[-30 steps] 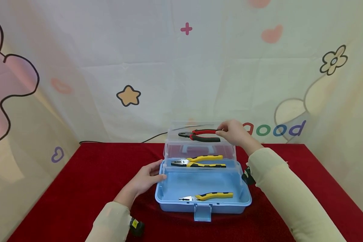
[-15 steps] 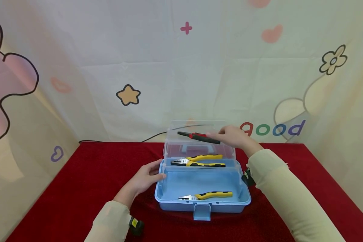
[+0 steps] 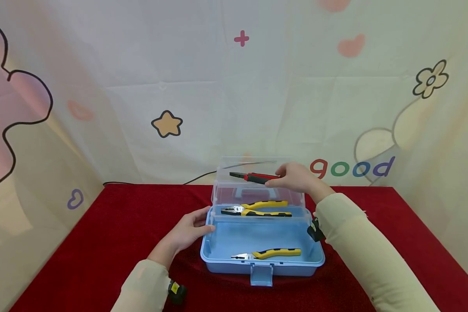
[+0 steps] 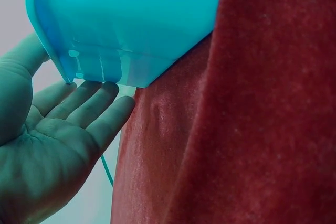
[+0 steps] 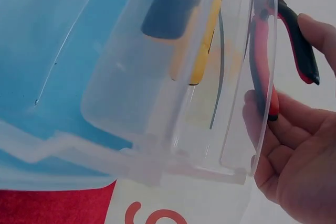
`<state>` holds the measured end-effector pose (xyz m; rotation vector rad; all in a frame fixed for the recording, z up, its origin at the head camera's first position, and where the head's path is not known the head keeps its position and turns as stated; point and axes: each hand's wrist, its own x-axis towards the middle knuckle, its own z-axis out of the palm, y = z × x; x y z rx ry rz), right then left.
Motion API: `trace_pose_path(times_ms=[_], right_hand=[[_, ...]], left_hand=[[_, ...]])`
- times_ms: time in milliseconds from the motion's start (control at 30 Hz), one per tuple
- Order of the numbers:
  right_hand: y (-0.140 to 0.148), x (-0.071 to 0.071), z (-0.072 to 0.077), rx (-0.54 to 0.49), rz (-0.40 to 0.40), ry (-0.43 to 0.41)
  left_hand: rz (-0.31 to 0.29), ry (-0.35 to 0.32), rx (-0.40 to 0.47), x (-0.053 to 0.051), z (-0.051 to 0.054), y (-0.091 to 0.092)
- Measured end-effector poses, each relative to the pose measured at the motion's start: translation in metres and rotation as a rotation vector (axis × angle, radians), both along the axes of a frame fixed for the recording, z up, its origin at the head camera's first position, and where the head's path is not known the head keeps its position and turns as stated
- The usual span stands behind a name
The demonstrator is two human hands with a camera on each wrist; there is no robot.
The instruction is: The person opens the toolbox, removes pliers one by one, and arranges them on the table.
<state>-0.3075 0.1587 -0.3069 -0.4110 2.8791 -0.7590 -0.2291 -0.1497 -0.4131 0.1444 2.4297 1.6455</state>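
Pale printed curtain (image 3: 265, 112) across the back, deep red cloth (image 3: 132, 225) below, and up front the red-and-black pliers (image 3: 252, 177), held aloft by the right hand (image 3: 296, 177)! Thumb on one handle, fingers on the other, a pinch on the pliers as the right wrist view confirms, with the handles standing apart. They hang over the clear upper section (image 3: 300, 200) of a blue toolbox (image 3: 257, 234), jaws pointing left.

Just below, an upper yellow-and-black pair (image 3: 265, 212) lies across that clear plastic; nearer the viewer, a lower yellow-and-black pair (image 3: 277, 252) sits in the blue base, close beside the front wall. Over at the left end, the left hand (image 3: 189, 227) pinches the wall lightly, thumb over the rim, fingers straight outside.

Writing? "good" (image 3: 353, 169) reads plainly on the curtain, right of the hand; marks on the yellow patch of a black wrist unit (image 3: 177, 293) are too small to tell. Edges now: a latch flap (image 3: 261, 275) juts from the front, blue floor shows between the two yellow pairs, and cloth stretches away left and right. Behind, a dark cable (image 3: 199, 177) slants up against the curtain, with a star, hearts and a flower printed above
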Motion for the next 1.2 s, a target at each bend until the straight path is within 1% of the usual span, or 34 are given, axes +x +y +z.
trace_pose_path(times_ms=[167,267,500,700,933,1200], right_hand=[[-0.001,-0.004,-0.002,0.001,0.042,-0.018],[-0.001,-0.006,-0.003,-0.015,0.049,-0.022],[-0.005,-0.003,-0.001,-0.069,0.044,0.025],[-0.009,0.003,0.0,-0.09,0.049,0.077],[-0.005,0.008,-0.002,-0.189,0.046,0.12],[0.003,0.012,-0.006,-0.269,0.039,0.155]], left_hand=[[-0.016,0.005,0.009,-0.002,0.0,0.001],[-0.026,0.008,0.016,-0.003,-0.001,0.001],[-0.013,0.01,0.008,-0.004,0.0,0.0],[-0.011,0.009,0.009,-0.004,-0.001,-0.001],[-0.013,0.004,0.007,-0.003,-0.002,0.0],[-0.017,0.004,0.013,-0.002,-0.001,-0.001]])
